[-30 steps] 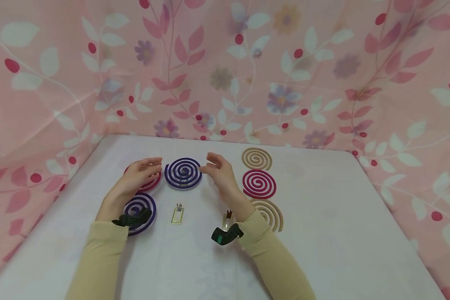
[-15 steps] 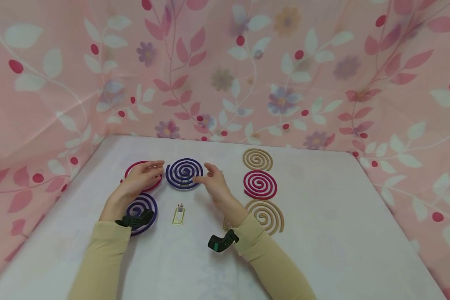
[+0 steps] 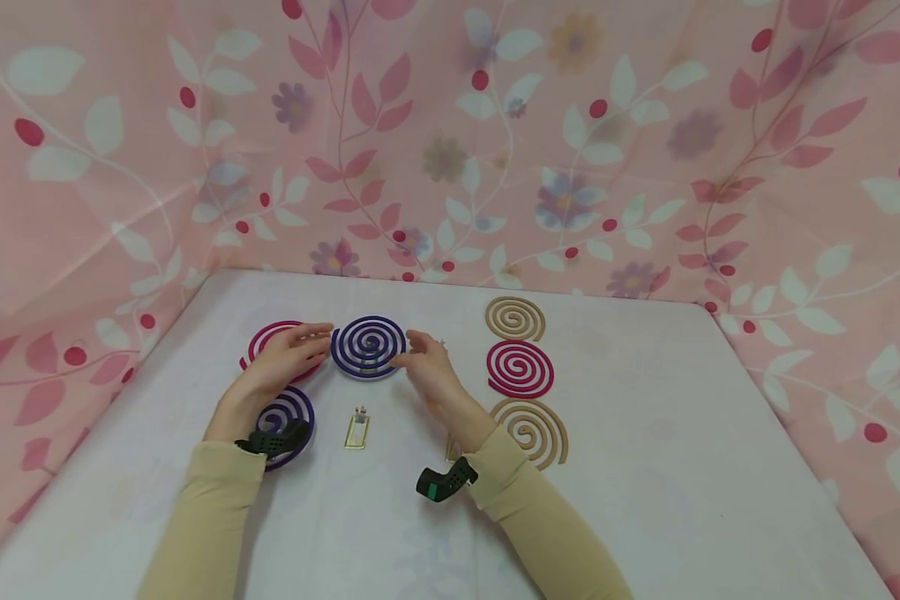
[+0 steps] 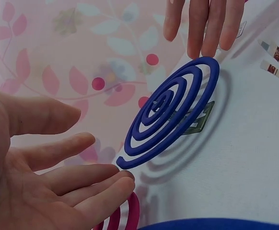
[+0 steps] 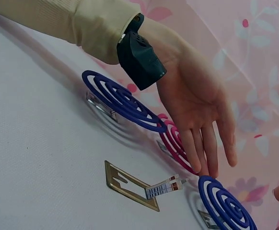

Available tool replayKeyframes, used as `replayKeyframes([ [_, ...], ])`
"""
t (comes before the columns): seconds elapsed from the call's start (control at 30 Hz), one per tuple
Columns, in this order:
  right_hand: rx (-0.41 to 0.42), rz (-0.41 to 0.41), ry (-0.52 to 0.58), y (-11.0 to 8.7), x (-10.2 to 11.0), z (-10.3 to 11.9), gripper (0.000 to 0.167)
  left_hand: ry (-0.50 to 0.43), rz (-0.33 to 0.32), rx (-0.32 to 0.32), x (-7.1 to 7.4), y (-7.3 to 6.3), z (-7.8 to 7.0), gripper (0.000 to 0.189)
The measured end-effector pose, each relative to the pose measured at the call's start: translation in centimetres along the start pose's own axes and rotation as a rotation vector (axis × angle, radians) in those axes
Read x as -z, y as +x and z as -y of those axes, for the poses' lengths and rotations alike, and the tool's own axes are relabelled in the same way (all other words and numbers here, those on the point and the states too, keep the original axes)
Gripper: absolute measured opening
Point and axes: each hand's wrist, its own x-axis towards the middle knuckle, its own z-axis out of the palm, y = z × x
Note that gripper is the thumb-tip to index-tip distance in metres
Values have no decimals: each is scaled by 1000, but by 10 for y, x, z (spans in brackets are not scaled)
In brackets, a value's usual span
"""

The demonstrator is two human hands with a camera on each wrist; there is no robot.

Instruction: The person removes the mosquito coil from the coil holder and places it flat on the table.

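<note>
A blue mosquito coil (image 3: 368, 375) lies raised on a small metal stand (image 4: 197, 125) between my two hands. My left hand (image 3: 285, 357) is on its left, fingers extended, fingertips right at the rim. My right hand (image 3: 431, 371) faces it from the right, its fingers reaching the opposite rim, relaxed. Neither hand curls round the coil. Under the left hand a magenta coil (image 3: 258, 337) is partly covered. Nearer the body, another blue coil (image 3: 311, 412) sits beneath the left wrist.
To the right stand a tan coil (image 3: 512, 298), a magenta coil (image 3: 520, 395) and a second tan coil (image 3: 565, 442). A bare brass stand (image 3: 357, 447) lies in front of the middle coil. Another stand (image 3: 452, 454) is mostly hidden by the right forearm. Flowered cloth (image 3: 450, 125) hangs behind the table.
My right hand has come down and toward the body along the middle coil's right rim. My left hand has shifted slightly right, closer to the left rim, uncovering more of the magenta coil.
</note>
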Motion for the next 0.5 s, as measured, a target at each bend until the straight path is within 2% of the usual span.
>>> replayKeyframes([
  [0.5, -28, 37, 33, 1, 3, -1, 58, 1, 18, 10, 0, -1, 0, 52],
])
